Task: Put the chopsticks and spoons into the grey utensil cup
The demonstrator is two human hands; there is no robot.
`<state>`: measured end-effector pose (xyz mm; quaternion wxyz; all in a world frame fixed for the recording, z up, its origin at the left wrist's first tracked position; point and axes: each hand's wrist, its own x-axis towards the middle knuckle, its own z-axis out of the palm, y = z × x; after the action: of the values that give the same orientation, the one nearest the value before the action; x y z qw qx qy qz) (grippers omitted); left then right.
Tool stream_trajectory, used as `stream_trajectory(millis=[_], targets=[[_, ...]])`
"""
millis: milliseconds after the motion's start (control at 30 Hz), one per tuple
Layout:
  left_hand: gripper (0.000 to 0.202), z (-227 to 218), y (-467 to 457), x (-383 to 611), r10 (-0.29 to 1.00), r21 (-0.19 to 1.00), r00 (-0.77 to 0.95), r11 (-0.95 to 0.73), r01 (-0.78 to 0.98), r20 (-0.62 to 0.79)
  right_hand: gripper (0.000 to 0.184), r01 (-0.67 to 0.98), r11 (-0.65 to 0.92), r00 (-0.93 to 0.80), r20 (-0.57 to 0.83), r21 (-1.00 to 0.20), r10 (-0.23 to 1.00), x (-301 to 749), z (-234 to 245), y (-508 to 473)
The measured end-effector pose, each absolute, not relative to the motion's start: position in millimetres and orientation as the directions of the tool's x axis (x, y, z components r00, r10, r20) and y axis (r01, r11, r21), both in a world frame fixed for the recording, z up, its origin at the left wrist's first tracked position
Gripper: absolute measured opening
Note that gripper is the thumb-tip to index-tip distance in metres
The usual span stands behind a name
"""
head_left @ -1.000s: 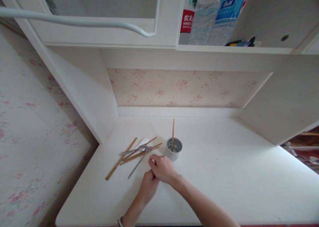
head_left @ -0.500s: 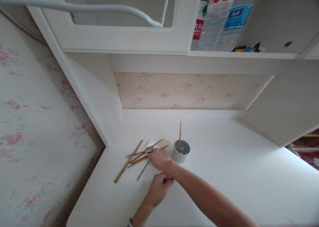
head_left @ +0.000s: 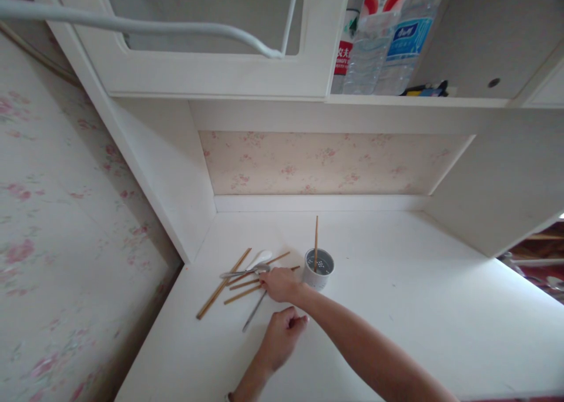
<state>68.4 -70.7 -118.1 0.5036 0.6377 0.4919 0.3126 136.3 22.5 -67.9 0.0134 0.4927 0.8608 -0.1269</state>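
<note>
My right hand [head_left: 279, 283] reaches across a loose pile of cutlery, its fingers closed around a wooden chopstick [head_left: 242, 295] whose ends show on either side. Its fingertips are partly hidden. Other chopsticks [head_left: 222, 287], a metal spoon [head_left: 259, 268], a white spoon [head_left: 261, 257] and a thin metal utensil [head_left: 254, 312] lie beside and under it. Below my right wrist, my left hand [head_left: 282, 334] is curled closed with nothing visible in it. A grey-white utensil holder [head_left: 316, 280] with holes in its base stands just right of the pile, one chopstick [head_left: 316, 237] upright inside.
The white tabletop [head_left: 396, 320] extends to the right. Overhead is a white cabinet [head_left: 220, 76] with plastic bottles [head_left: 370, 55] on its open shelf. A pale curved bar [head_left: 176, 30] crosses the upper left. Side panels [head_left: 154, 173] enclose the nook.
The chopstick at my right hand has come apart from the one beside it, and the thin metal utensil has turned slightly. My left hand sits a little further from my right wrist.
</note>
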Motion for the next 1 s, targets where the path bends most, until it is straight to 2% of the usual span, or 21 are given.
stream_trajectory(millis=[200,400,500,567,600,667,767,833,933,1000], targets=[[0.031,-120.5,-70.4,70.6,0.945,0.949,0.31,-0.004,0.315,-0.1,0.032,0.847,0.43,-0.474,-0.078,-0.314,0.877,141.9,-63.8,13.4],[0.033,-117.9,-71.0,70.7,0.943,0.933,0.322,-0.035,0.359,-0.088,0.032,0.759,0.38,-0.436,0.022,-0.529,0.9,147.5,-52.2,6.0],[0.03,-115.4,-71.3,70.9,0.941,0.926,0.325,-0.037,0.375,-0.094,0.031,0.525,0.31,-0.408,0.084,-0.792,0.909,144.1,-41.4,-4.6],[0.03,-114.3,-72.0,70.9,0.939,0.923,0.329,-0.039,0.382,-0.096,0.03,0.226,0.22,-0.354,0.13,-0.949,0.926,142.6,-30.9,-13.6],[0.031,-114.0,-72.5,71.0,0.939,0.923,0.33,-0.039,0.383,-0.098,0.03,0.083,0.185,-0.324,0.149,-0.979,0.934,143.2,-24.6,-18.1],[0.032,-113.8,-73.8,71.1,0.938,0.924,0.333,-0.036,0.381,-0.101,0.029,-0.087,0.174,-0.269,0.192,-0.981,0.944,148.5,-10.8,-25.3],[0.036,-114.0,-75.4,71.2,0.932,0.922,0.348,-0.038,0.384,-0.106,0.025,-0.18,0.236,-0.176,0.267,-0.955,0.948,169.4,8.1,-27.0],[0.038,-113.8,-76.0,71.2,0.927,0.918,0.36,-0.049,0.393,-0.105,0.029,-0.2,0.277,-0.08,0.297,-0.94,0.952,191.0,16.8,-19.9],[0.039,-112.9,-76.3,71.4,0.923,0.915,0.371,-0.061,0.399,-0.1,0.051,-0.184,0.312,0.104,0.298,-0.932,0.949,228.8,21.4,0.8],[0.039,-112.2,-76.4,72.0,0.925,0.911,0.367,-0.066,0.408,-0.098,0.052,-0.124,0.304,0.213,0.274,-0.945,0.938,252.3,17.9,16.5]])
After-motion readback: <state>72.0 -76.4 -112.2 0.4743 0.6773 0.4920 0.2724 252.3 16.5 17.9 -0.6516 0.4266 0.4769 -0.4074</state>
